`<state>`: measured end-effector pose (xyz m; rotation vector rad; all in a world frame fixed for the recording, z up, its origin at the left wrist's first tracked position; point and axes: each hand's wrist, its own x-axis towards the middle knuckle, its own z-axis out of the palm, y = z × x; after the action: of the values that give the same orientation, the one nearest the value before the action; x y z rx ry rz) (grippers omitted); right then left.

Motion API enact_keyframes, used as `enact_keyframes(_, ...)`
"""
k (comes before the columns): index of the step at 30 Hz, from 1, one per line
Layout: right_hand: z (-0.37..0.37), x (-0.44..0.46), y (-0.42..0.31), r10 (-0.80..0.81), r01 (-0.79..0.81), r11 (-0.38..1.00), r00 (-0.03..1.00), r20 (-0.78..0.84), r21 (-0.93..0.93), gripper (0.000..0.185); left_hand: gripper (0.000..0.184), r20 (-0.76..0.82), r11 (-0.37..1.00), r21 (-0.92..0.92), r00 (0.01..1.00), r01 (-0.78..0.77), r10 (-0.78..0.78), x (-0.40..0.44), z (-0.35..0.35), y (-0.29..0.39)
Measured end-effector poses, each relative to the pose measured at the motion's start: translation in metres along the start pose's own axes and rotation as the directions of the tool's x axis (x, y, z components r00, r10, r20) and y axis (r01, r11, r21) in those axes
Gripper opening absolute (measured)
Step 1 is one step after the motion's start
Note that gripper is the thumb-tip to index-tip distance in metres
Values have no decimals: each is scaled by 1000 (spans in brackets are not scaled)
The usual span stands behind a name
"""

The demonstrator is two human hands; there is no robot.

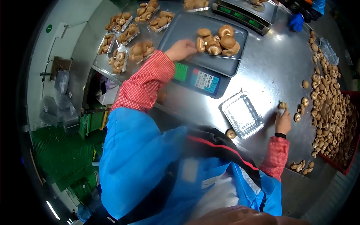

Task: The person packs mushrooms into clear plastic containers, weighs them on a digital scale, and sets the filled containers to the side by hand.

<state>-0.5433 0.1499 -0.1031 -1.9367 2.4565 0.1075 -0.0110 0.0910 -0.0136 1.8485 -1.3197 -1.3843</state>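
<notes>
My left hand [182,50] is over the left side of the grey weighing scale [179,33], its fingertips close to a group of brown mushrooms [227,42] on the platform. Those fingers are slightly blurred and loosely extended, with nothing visible in them. A clear tray edge shows under the mushrooms. In my right hand [283,122] a single mushroom [282,105] is pinched, just above the steel table. Between that hand and the scale lies a clear plastic tray [243,115] with no mushrooms in it. One loose mushroom [231,134] touches or nearly touches its lower left edge.
Several mushroom-filled trays [119,60] stand at the upper left. A large mushroom heap [328,108] covers the right side, by a red crate [350,150]. Another scale [242,17] is at the back. A co-worker's blue-gloved hand [296,23] shows at the upper right.
</notes>
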Motion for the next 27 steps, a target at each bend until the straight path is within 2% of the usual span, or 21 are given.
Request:
enact_keyframes(1, -9, 0, -9, -137, 144, 988, 983, -119, 56, 41, 22, 0, 996, -84, 1000, 28, -28, 0, 3, 1)
enact_keyframes(2, -24, -1, -28, -195, 213, 973, 964, -181, 85, 37, 19, 6, 985, -166, 999, 54, -54, 3, 6, 1)
enact_keyframes(4, -59, 4, -73, -345, 477, 804, 861, -375, 356, 25, 15, -2, 955, -285, 996, 80, -84, 5, 12, 5)
enact_keyframes(6, -90, 13, -119, -365, 543, 679, 834, -414, 494, 27, 12, -37, 924, -374, 994, 80, -101, 1, 18, 8)
enact_keyframes(7, -101, 22, -141, -369, 551, 653, 831, -416, 520, 27, 11, -49, 917, -392, 993, 76, -103, 2, 20, 8)
enact_keyframes(9, -120, 38, -186, -443, 649, 547, 760, -476, 529, 30, 11, -59, 909, -413, 994, 57, -89, 4, 23, 4)
enact_keyframes(10, -119, 53, -208, -451, 745, 467, 664, -596, 477, 32, 11, -66, 905, -424, 994, 47, -83, 5, 24, 1)
enact_keyframes(11, -127, 60, -227, -479, 717, 469, 697, -534, 515, 34, 11, -64, 903, -429, 996, 29, -62, 6, 24, -2)
enact_keyframes(14, -131, 91, -278, -497, 748, 440, 664, -558, 497, 39, 12, -84, 896, -444, 996, 2, -43, 7, 27, -6)
enact_keyframes(16, -128, 106, -298, -524, 759, 503, 648, -553, 413, 44, 13, -85, 883, -470, 994, 17, -64, 7, 29, -6)
enact_keyframes(17, -125, 112, -304, -573, 758, 490, 652, -496, 431, 49, 13, -83, 874, -486, 994, 20, -69, 7, 30, -6)
enact_keyframes(20, -111, 131, -316, -716, 718, 402, 633, -294, 568, 37, 11, -65, 847, -532, 996, 22, -66, 6, 30, -10)
enact_keyframes(22, -120, 129, -313, -737, 663, 336, 628, -252, 669, 31, 11, -64, 834, -551, 996, 19, -65, 7, 30, -15)
enact_keyframes(23, -111, 129, -313, -677, 665, 223, 632, -377, 712, 28, 11, -65, 833, -553, 996, 21, -68, 7, 30, -15)
enact_keyframes(24, -109, 124, -311, -573, 685, 220, 667, -477, 695, 25, 10, -57, 823, -567, 996, 22, -67, 6, 30, -15)
enact_keyframes(26, -122, 111, -302, -552, 754, 301, 637, -538, 584, 23, 10, -42, 804, -595, 997, 23, -60, 6, 31, -15)
enact_keyframes(27, -120, 108, -296, -599, 826, 335, 558, -575, 453, 23, 10, -40, 800, -599, 997, 27, -64, 6, 32, -15)
